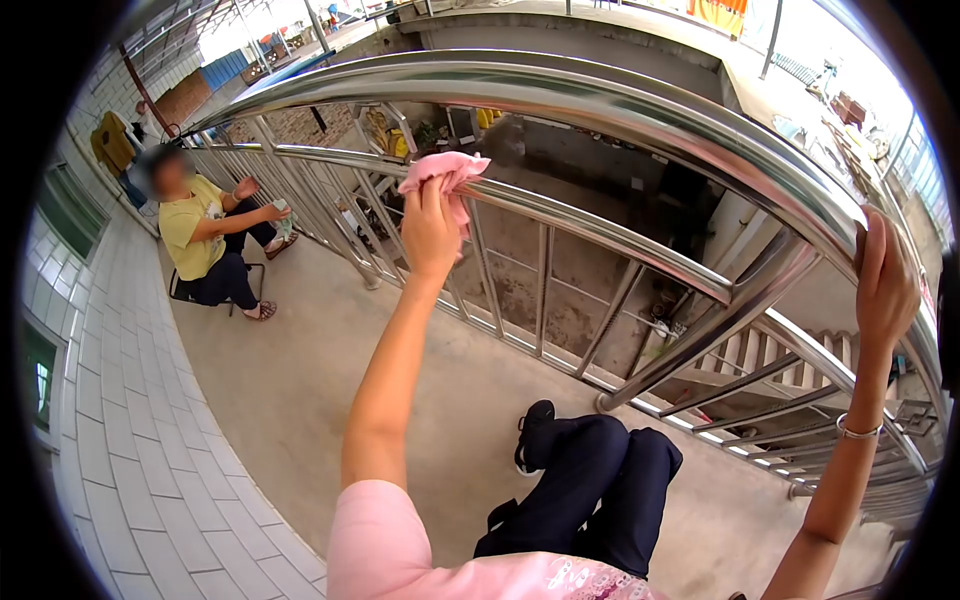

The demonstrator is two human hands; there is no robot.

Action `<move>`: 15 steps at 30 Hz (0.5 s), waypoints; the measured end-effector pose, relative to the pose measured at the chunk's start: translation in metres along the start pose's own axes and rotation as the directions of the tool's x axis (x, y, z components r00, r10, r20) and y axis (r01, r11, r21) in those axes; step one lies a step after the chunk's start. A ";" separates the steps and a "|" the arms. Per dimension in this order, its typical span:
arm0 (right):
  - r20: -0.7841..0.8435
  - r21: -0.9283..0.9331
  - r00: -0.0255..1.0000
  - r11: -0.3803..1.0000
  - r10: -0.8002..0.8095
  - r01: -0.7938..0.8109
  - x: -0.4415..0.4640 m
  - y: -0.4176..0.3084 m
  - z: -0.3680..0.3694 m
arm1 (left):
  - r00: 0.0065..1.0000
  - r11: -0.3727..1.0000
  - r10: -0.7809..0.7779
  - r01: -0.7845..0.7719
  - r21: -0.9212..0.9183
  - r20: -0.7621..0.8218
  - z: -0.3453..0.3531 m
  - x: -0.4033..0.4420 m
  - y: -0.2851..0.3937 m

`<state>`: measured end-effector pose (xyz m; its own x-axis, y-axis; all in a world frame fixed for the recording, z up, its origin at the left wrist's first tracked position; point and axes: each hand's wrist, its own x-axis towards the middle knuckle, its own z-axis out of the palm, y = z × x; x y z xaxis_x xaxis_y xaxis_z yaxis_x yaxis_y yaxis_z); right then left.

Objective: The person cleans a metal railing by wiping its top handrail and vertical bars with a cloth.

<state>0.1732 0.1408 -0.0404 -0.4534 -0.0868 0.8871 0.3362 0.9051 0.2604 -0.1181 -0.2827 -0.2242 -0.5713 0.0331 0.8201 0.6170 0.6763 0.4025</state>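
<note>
My left hand (432, 228) is closed on a pink cloth (447, 168), which is wrapped over the middle rail (600, 232) of a shiny metal railing. Part of the cloth hangs down behind my fingers. At the far right, my right hand (886, 285) grips the thick top handrail (640, 95), its fingers curled over the far side. A bracelet (858, 430) is on my right wrist. Below the middle rail, thin upright bars run down to the floor.
A person in a yellow shirt (198, 225) sits on a low stool by the railing at left, holding a pale cloth (281, 207). White tiled wall (110, 440) lines the left side. Beyond the railing lie a lower yard (560, 290) and stairs (765, 358).
</note>
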 end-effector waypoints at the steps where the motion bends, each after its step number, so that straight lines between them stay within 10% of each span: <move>1: -0.002 -0.001 1.000 1.000 -0.001 0.001 0.000 0.000 -0.001 | 1.000 1.000 0.000 0.000 0.001 0.000 -0.001 -0.001 -0.002; 7: 0.058 -0.005 0.998 0.999 0.040 -0.040 -0.001 0.003 0.000 | 0.907 0.921 -0.355 0.298 -0.252 -0.227 -0.009 0.020 -0.056; 15: 0.022 -0.012 1.000 1.000 -0.001 0.001 0.000 0.001 -0.001 | 0.988 0.992 -0.093 0.102 0.068 -0.121 -0.008 0.036 -0.038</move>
<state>0.1745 0.1411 -0.0395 -0.4719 -0.0786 0.8781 0.3452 0.9000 0.2660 -0.1581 -0.3131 -0.2065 -0.5567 -0.1189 0.8222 0.5172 0.7249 0.4550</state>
